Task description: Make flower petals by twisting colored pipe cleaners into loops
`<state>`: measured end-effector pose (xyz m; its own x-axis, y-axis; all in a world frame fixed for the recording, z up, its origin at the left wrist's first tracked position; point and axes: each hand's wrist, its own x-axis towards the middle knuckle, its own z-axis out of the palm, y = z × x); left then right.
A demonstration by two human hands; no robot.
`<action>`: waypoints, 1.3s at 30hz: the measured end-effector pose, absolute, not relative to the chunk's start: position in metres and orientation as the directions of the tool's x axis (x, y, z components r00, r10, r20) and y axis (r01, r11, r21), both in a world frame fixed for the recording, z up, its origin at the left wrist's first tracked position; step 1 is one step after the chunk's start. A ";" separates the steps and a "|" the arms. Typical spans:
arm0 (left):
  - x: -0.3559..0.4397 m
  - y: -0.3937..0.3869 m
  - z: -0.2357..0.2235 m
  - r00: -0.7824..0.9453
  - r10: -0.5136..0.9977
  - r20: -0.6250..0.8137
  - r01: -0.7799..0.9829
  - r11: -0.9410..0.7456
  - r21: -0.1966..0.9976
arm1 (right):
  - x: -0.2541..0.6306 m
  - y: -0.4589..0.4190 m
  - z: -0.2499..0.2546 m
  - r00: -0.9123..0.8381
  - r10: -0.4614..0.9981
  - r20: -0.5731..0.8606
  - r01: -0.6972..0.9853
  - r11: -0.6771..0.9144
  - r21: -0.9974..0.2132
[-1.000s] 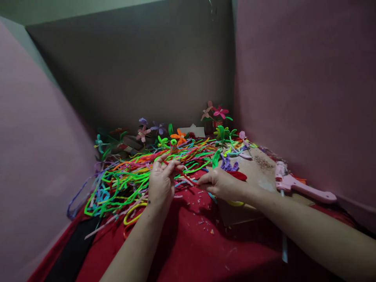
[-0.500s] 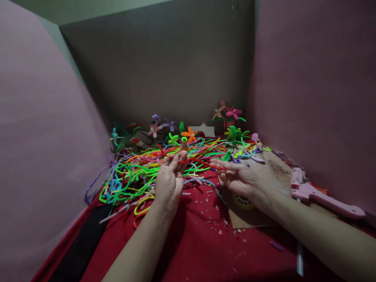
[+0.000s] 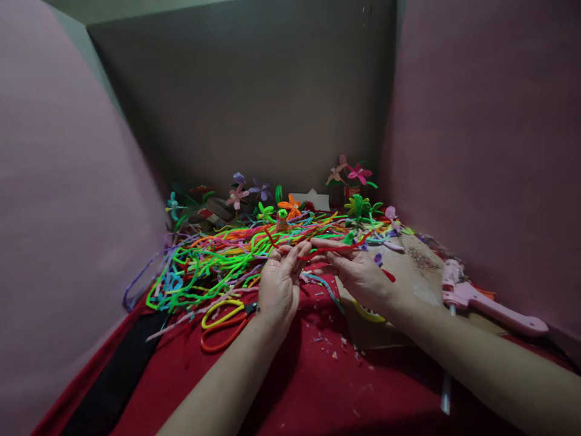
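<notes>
A red pipe cleaner runs between my two hands, above the front of a colourful pipe cleaner pile. My left hand pinches it between thumb and fingers, and a red end sticks up beyond the fingertips. Close beside it, my right hand also has its fingers closed on the red strand. One red end points up to the right past that hand, and another shows below its knuckles. The fingers partly hide how the strand is bent.
Scissors with yellow and orange handles lie left of my left forearm. A pink glue gun rests at right by a cardboard sheet. Pipe cleaner flowers stand behind the pile. Small clippings dot the red cloth.
My right hand has moved left, closer to my left hand, and its fingers have closed in. The left hand has shifted slightly right. More of the scissors shows now.
</notes>
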<state>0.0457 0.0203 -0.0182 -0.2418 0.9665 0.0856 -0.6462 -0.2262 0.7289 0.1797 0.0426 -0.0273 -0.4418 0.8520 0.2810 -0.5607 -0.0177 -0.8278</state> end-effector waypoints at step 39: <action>0.040 0.014 -0.005 -0.093 0.991 0.093 -0.530 -0.129 0.838 | 0.180 0.036 -0.040 -0.588 0.808 -0.040 -0.387 -0.324 -0.863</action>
<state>0.0403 0.0136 -0.0050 -0.0927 0.9913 0.0935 -0.5297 -0.1286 0.8384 0.1802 0.0363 -0.0402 -0.5876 0.8082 -0.0399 -0.3872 -0.3240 -0.8632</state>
